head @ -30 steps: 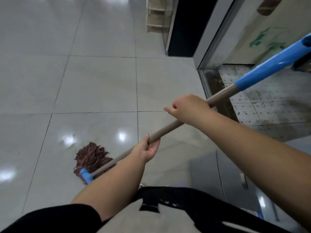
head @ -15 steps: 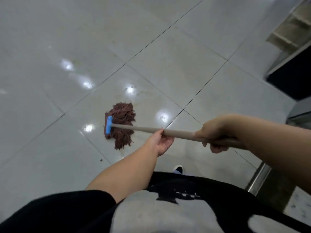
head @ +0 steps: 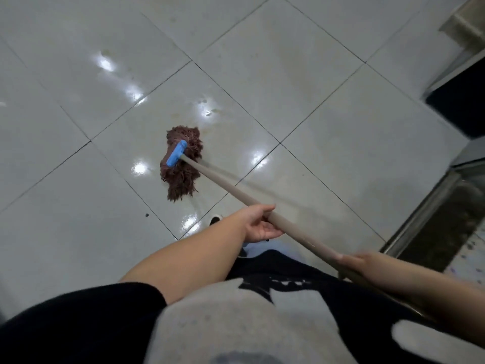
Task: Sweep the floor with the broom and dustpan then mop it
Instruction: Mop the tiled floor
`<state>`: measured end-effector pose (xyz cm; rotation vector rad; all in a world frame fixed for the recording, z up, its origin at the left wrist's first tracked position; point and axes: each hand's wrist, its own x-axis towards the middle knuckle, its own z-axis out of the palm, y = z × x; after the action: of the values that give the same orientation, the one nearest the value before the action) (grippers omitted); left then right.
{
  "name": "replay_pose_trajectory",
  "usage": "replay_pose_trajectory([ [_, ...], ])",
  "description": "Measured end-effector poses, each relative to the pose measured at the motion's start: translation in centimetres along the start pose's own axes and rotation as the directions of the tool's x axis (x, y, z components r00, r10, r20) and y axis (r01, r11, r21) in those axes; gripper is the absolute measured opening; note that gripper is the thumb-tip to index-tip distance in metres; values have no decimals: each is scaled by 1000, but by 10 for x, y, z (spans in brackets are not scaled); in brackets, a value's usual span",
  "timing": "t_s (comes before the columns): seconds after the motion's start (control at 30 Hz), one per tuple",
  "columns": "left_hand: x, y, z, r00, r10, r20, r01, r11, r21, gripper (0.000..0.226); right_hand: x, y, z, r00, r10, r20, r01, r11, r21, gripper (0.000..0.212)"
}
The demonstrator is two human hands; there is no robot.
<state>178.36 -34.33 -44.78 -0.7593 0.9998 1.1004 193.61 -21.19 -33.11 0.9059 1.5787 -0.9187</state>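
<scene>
A mop with a brown string head (head: 181, 166) and a blue clamp (head: 177, 153) lies flat on the glossy grey floor tiles (head: 262, 74). Its beige handle (head: 225, 181) runs from the head down to the right, blurred by motion. My left hand (head: 258, 223) grips the handle at mid-length, palm partly turned up. My right hand (head: 360, 260) holds the handle lower right, near my body, and is blurred. No broom or dustpan is in view.
A metal door threshold (head: 430, 219) with a dirty track runs along the right edge. A dark opening (head: 462, 106) and a step sit at the upper right. A small dark speck (head: 147, 214) lies on a tile. My shoe tip (head: 215, 220) shows below the mop.
The view has swung left and down. The mop head slid across the tiles to the right and away from me, and the handle now angles down-right instead of lying level.
</scene>
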Motion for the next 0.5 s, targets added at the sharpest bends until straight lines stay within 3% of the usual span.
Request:
replay_pose_trajectory([
  [0.23, 9, 15, -20, 964, 156, -215, -210, 944, -254, 26, 44, -51, 14, 998, -56, 14, 53, 989, 135, 43],
  [0.4, 7, 27, -58, 914, 186, -361, -310, 894, -324, 24, 65, -112, 37, 992, -116, 43, 114, 992, 60, 49],
  [0.5, -8, 43, -77, 890, 239, -388, -368, 879, -303, 24, 72, -151, 45, 987, -130, 99, 113, 980, 163, 48],
])
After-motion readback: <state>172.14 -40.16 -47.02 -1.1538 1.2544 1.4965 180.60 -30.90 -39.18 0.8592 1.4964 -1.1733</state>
